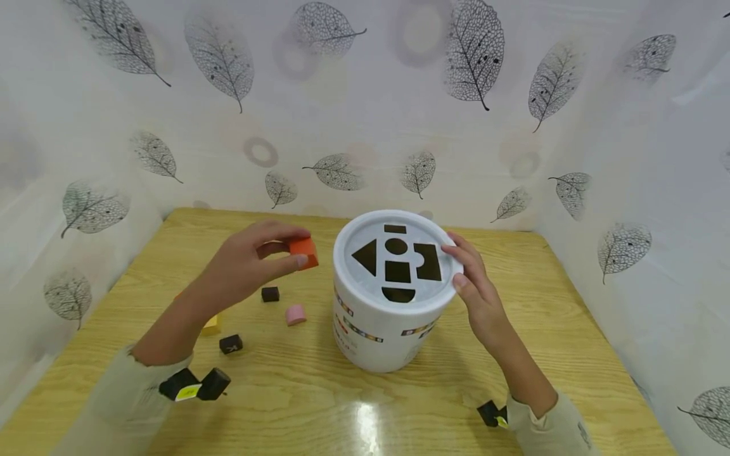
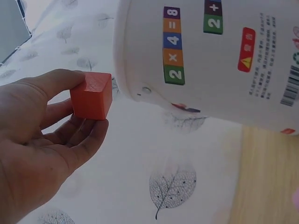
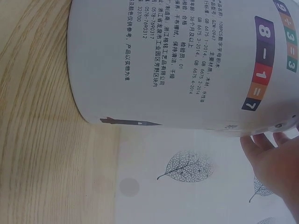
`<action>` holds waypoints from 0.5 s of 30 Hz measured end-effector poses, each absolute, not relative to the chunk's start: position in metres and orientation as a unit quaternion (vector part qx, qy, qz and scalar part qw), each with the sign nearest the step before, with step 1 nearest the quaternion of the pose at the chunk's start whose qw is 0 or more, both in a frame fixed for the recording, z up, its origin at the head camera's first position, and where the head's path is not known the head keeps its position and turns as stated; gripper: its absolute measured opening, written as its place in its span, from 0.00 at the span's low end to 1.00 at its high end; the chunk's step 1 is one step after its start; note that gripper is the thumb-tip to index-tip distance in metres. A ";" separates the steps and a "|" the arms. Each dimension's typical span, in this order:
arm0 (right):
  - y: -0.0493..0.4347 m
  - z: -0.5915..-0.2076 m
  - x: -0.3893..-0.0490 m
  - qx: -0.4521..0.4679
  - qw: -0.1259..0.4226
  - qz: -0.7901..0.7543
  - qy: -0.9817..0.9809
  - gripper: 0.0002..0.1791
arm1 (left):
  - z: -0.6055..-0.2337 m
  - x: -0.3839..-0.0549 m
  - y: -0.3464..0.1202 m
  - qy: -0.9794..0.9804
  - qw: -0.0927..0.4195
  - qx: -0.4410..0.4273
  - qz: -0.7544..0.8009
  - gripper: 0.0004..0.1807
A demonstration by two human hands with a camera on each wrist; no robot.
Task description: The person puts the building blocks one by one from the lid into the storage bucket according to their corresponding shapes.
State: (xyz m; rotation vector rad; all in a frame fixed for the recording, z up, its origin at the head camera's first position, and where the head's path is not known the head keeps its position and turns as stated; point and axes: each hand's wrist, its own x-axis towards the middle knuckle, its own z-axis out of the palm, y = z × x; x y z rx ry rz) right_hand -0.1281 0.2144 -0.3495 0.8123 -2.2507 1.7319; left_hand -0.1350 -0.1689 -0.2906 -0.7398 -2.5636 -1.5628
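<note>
My left hand (image 1: pixel 245 259) pinches an orange-red block (image 1: pixel 304 252) between thumb and fingers, in the air just left of a white bucket (image 1: pixel 371 351). In the left wrist view the block (image 2: pixel 91 95) is squarish and close beside the bucket's rim, apart from it. The bucket stands upright under a white lid (image 1: pixel 365 283) with several shaped holes, among them a triangle, a circle and a square. On the right side, my right hand (image 1: pixel 485 307) holds the lid's rim with fingers over the edge. Only its fingers and part of the palm show in the right wrist view.
Left of the bucket, a black block (image 1: pixel 270 294), a pink rounded block (image 1: pixel 295 315) and a black lettered block (image 1: pixel 230 344) lie on the wooden table (image 1: pixel 296 405). A yellow block (image 1: pixel 211 325) is partly hidden by my left forearm. Leaf-printed sheeting (image 1: pixel 365 126) surrounds the table.
</note>
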 end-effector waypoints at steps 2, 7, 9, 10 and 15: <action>0.214 -0.349 -0.128 0.274 0.094 0.584 -0.758 0.24 | -0.286 -0.136 -0.164 -0.826 0.022 -0.250 -0.505 0.21; 0.213 -0.349 -0.128 0.269 0.094 0.580 -0.763 0.24 | -0.275 -0.138 -0.147 -0.811 0.018 -0.271 -0.518 0.21; 0.213 -0.349 -0.127 0.266 0.095 0.577 -0.766 0.24 | -0.273 -0.140 -0.139 -0.803 0.018 -0.280 -0.526 0.21; 0.213 -0.349 -0.127 0.265 0.095 0.577 -0.766 0.24 | -0.272 -0.141 -0.135 -0.798 0.017 -0.286 -0.530 0.21; 0.213 -0.349 -0.127 0.264 0.095 0.577 -0.767 0.24 | -0.268 -0.143 -0.116 -0.789 0.004 -0.311 -0.530 0.21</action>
